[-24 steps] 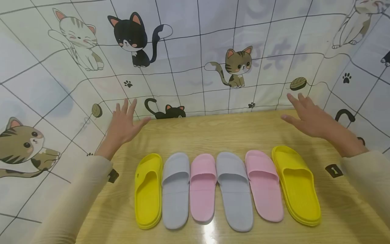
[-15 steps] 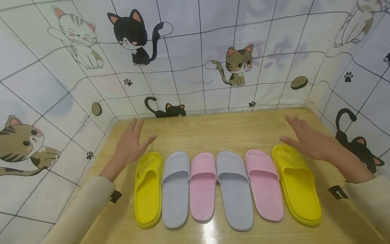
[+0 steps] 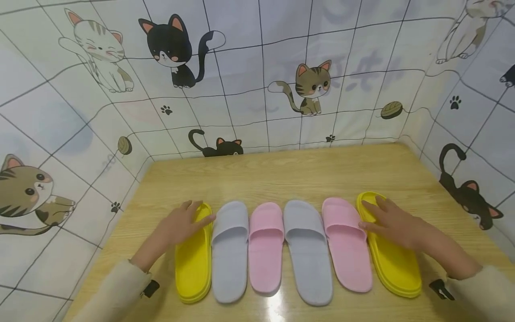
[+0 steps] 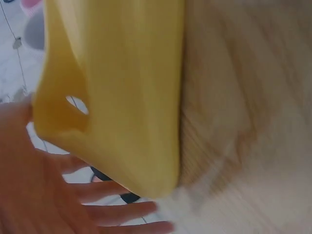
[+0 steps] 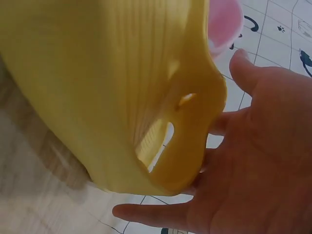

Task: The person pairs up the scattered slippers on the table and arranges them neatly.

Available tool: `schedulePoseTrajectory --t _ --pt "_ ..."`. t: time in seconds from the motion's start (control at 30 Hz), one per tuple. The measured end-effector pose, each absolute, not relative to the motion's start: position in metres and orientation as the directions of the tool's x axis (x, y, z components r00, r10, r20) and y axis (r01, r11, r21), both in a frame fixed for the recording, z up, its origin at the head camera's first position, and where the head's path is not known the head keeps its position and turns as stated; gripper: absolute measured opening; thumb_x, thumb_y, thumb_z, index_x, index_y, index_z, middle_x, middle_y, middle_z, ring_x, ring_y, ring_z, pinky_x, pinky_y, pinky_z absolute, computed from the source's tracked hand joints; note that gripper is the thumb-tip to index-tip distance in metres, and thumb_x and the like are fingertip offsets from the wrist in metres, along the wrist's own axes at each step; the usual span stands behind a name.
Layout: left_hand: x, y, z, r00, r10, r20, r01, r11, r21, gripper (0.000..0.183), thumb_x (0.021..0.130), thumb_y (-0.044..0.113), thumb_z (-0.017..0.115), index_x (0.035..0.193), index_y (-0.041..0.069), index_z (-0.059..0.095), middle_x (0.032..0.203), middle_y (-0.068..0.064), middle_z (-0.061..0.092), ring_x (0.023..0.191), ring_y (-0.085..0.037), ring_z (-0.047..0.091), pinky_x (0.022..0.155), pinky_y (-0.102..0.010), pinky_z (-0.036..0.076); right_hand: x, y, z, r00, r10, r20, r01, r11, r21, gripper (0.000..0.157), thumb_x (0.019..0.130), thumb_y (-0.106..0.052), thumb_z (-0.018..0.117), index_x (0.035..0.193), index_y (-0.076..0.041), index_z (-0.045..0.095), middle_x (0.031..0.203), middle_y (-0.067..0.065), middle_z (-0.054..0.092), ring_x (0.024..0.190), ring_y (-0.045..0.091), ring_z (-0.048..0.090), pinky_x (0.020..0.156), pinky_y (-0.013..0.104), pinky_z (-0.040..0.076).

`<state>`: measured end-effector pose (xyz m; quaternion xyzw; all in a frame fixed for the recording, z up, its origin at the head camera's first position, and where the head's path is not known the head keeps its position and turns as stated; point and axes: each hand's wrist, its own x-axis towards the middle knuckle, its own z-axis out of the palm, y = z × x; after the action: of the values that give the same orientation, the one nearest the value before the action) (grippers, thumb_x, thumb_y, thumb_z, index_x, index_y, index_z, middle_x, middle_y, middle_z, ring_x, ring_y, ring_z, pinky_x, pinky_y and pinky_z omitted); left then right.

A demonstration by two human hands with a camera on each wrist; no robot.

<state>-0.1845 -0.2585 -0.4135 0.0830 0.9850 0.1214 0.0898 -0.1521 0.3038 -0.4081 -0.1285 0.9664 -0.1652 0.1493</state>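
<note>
Six slide slippers lie in a row, toes pointing away from me. My left hand [image 3: 179,228] lies over the strap of the yellow slipper [image 3: 193,273] at the left end. In the left wrist view, its fingers extend around the toe of the yellow slipper [image 4: 131,97]. Over the strap of the yellow slipper [image 3: 398,268] at the right end is my right hand [image 3: 396,226]. The right wrist view has that hand's fingers spread and fairly straight beside the strap of the yellow slipper [image 5: 112,73]. Both hands hide much of the straps.
Between the yellow slippers lie a grey slipper [image 3: 230,268], a pink one [image 3: 265,264], another grey slipper [image 3: 313,273] and another pink one [image 3: 352,264]. The wooden tabletop [image 3: 261,176] is bordered by a cat-printed tile-pattern sheet [image 3: 241,103] behind and at both sides.
Both hands have come down and toward me, from above the table's far part onto the two yellow end slippers. The slippers have not moved.
</note>
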Motion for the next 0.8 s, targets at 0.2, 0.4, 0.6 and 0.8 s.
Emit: schedulePoseTrajectory --t 0.2,0.4,0.6,0.8 --pt "-0.158 -0.25 -0.403 -0.94 0.145 -0.31 0.049 0.953 0.3 0.102 0.095 0.081 0.039 0.166 0.01 0.021 0.166 -0.038 0.013 0.133 -0.067 0.044 0.105 -0.078 0.039 -0.142 0.301 -0.421 -0.929 -0.319 -0.189 -0.235 0.902 -0.363 0.084 0.105 -0.056 0.049 0.162 0.0 0.026 0.161 0.047 0.009 0.144 0.071 0.011 0.105 0.086 0.022" --pt "-0.146 -0.245 -0.395 -0.933 0.128 -0.337 0.024 0.954 0.298 0.101 0.096 0.075 0.048 0.166 0.009 0.017 0.164 -0.042 0.012 0.129 -0.071 0.043 0.101 -0.078 0.042 -0.138 0.303 -0.427 -0.925 -0.346 -0.155 -0.248 0.862 -0.442 0.075 0.109 -0.045 0.044 0.163 0.003 0.021 0.163 0.045 0.002 0.149 0.067 -0.001 0.117 0.079 0.006" --pt "-0.147 -0.244 -0.396 -0.933 0.131 -0.334 0.03 0.956 0.292 0.097 0.098 0.072 0.046 0.166 0.009 0.018 0.164 -0.042 0.014 0.127 -0.069 0.047 0.101 -0.075 0.045 -0.138 0.306 -0.429 -0.92 -0.368 -0.131 -0.278 0.853 -0.442 0.071 0.11 -0.038 0.045 0.161 0.006 0.022 0.162 0.046 0.005 0.148 0.068 0.002 0.12 0.076 0.003" --pt "-0.152 -0.246 -0.398 -0.928 0.14 -0.346 0.039 0.958 0.283 0.093 0.101 0.069 0.043 0.166 0.009 0.016 0.165 -0.041 0.012 0.122 -0.065 0.054 0.102 -0.073 0.045 -0.147 0.311 -0.431 -0.918 -0.373 -0.135 -0.296 0.871 -0.392 0.069 0.111 -0.038 0.043 0.161 0.005 0.023 0.163 0.044 0.008 0.148 0.068 0.004 0.117 0.079 0.012"
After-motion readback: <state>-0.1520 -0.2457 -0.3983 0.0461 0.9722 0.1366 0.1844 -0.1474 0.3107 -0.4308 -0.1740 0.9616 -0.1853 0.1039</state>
